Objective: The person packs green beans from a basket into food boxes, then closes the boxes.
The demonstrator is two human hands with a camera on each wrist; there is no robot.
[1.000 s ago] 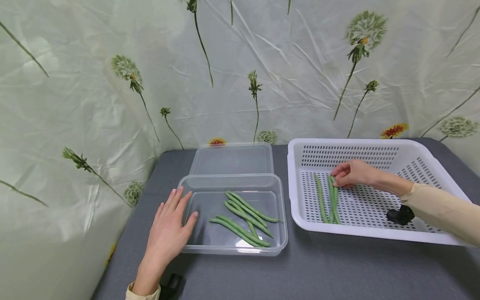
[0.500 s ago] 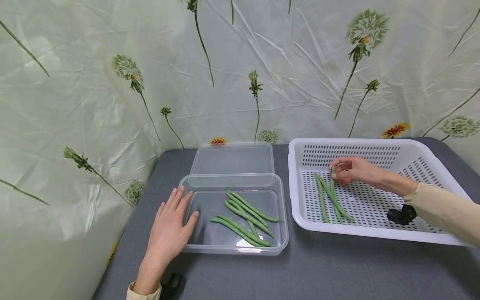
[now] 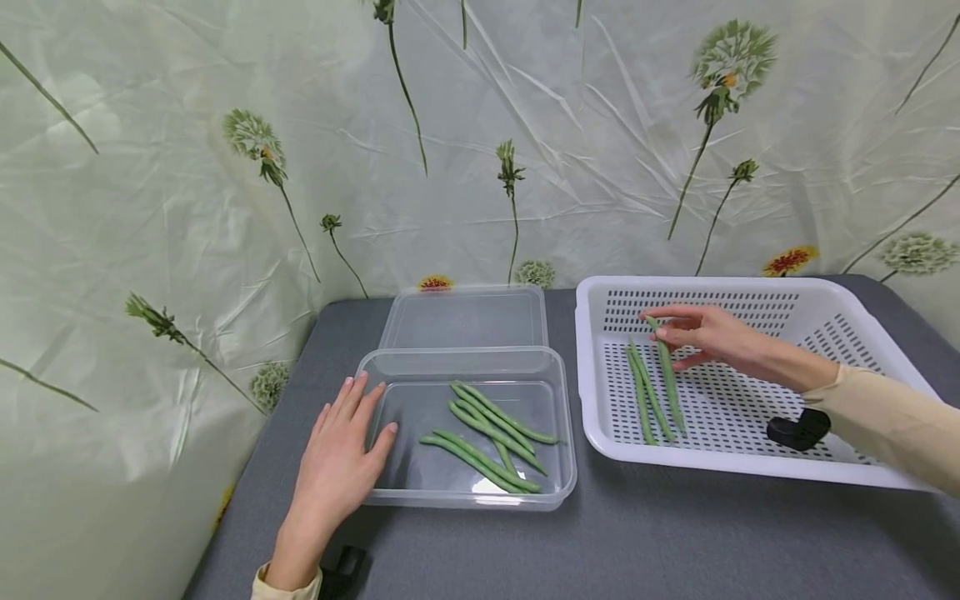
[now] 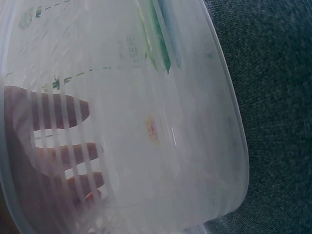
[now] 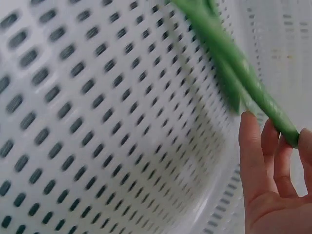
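My right hand [image 3: 708, 335] pinches one green bean [image 3: 667, 379] by its far end, inside the white perforated basket [image 3: 750, 472]. Seen from the right wrist, the held bean [image 5: 246, 75] slants down from the thumb and fingertips. Two more green beans [image 3: 651, 400] lie nearly side by side at the basket's left. My left hand [image 3: 337, 454] rests at the left wall of a clear plastic container [image 3: 468, 500], fingers spread and straight. In the left wrist view its fingers [image 4: 61, 112] show through the container's wall. Several green beans [image 3: 491, 425] lie loosely in that container.
Behind the container lies a clear flat lid [image 3: 468, 318]. Both containers stand on a grey cloth-covered table [image 3: 585, 542], a narrow gap between them. A flower-printed sheet [image 3: 450, 208] hangs at the back and left. A black wrist camera [image 3: 798, 429] sits under the right wrist.
The right hand has raised one bean and shifted slightly up and left. A bean that was by its fingers now lies beside the leftmost one. The left hand has stayed still.
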